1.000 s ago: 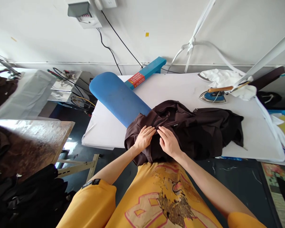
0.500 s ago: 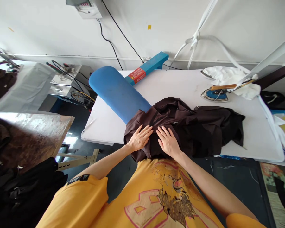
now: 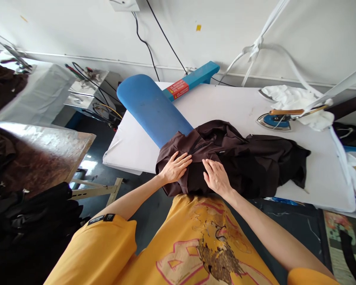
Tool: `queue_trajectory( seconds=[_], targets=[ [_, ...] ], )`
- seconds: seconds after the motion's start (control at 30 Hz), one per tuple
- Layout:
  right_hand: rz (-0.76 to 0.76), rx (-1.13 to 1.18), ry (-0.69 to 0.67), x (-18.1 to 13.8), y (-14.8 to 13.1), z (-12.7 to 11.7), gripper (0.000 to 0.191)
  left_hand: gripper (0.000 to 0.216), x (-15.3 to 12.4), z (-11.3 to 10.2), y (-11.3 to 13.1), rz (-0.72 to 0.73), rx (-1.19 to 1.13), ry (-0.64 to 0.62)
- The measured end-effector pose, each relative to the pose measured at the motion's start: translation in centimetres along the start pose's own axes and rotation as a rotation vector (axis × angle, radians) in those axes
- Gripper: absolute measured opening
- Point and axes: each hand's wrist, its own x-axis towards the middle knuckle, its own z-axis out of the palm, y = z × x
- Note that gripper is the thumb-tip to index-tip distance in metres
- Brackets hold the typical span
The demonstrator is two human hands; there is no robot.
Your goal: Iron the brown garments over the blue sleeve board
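A crumpled dark brown garment [image 3: 249, 158] lies across the near edge of the white ironing table [image 3: 219, 105], partly pulled over the end of a blue sleeve board [image 3: 150, 107]. My left hand [image 3: 175, 168] lies flat on the garment's left part, fingers stretched out. My right hand [image 3: 216, 178] rests flat on the cloth just to the right of it, fingers spread. Neither hand holds anything.
A blue-soled iron [image 3: 275, 119] with a wooden handle sits at the table's far right beside white cloth [image 3: 296, 101]. Cables run down the wall. A worn brown table [image 3: 35, 154] and dark clothing piles [image 3: 26, 229] stand to my left.
The hands have slid slightly apart on the garment, staying flat. The view has shifted a little to the left and down.
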Motion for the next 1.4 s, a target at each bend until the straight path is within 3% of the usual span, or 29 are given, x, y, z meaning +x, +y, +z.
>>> queue_trajectory(
  seconds=[0.33, 0.5, 0.6, 0.7, 0.83, 0.9, 1.0, 1.07, 1.1, 1.27, 1.4],
  targets=[
    [0.005, -0.011, 0.054, -0.6, -0.2, -1.0, 0.041, 0.055, -0.1, 0.2, -0.1, 0.014, 0.042, 0.008],
    [0.026, 0.106, 0.124, 4.1, -2.0, -2.2, 0.034, 0.054, -0.2, 0.7, -0.1, 0.029, 0.049, 0.062],
    [-0.022, 0.304, 0.145, 8.6, -4.0, -1.0, 0.038, 0.046, -0.3, 1.5, -0.4, 0.055, 0.034, 0.118],
    [0.030, 0.423, 0.132, 11.2, -5.8, 1.6, 0.045, 0.037, -0.8, 2.1, -1.2, 0.105, -0.022, 0.134],
    [0.003, 0.268, 0.027, 11.4, -7.4, 3.9, 0.048, 0.031, -1.9, 0.3, -3.7, 0.203, -0.224, 0.175],
    [-0.010, 0.153, -0.048, 11.1, -7.9, 4.0, 0.048, 0.029, -2.4, -1.6, -5.5, 0.104, -0.335, 0.264],
    [-0.003, 0.031, -0.129, 11.1, -8.7, 3.6, 0.048, 0.023, -2.8, -4.1, -8.2, -0.410, -0.393, 0.452],
    [0.010, -0.025, -0.166, 11.2, -9.1, 3.4, 0.049, 0.015, -2.7, -4.6, -9.2, -0.732, -0.444, 0.462],
    [0.017, -0.047, -0.180, 11.3, -9.3, 3.4, 0.050, 0.015, -2.7, -4.6, -9.3, -0.822, -0.491, 0.429],
    [0.017, -0.102, -0.234, 11.4, -9.6, 3.4, 0.052, 0.021, -2.9, -3.7, -8.2, -0.930, -0.734, 0.284],
    [0.002, -0.130, -0.270, 11.4, -9.6, 3.3, 0.053, 0.027, -2.8, -4.4, -8.6, -0.904, -0.849, 0.203]
  ],
)
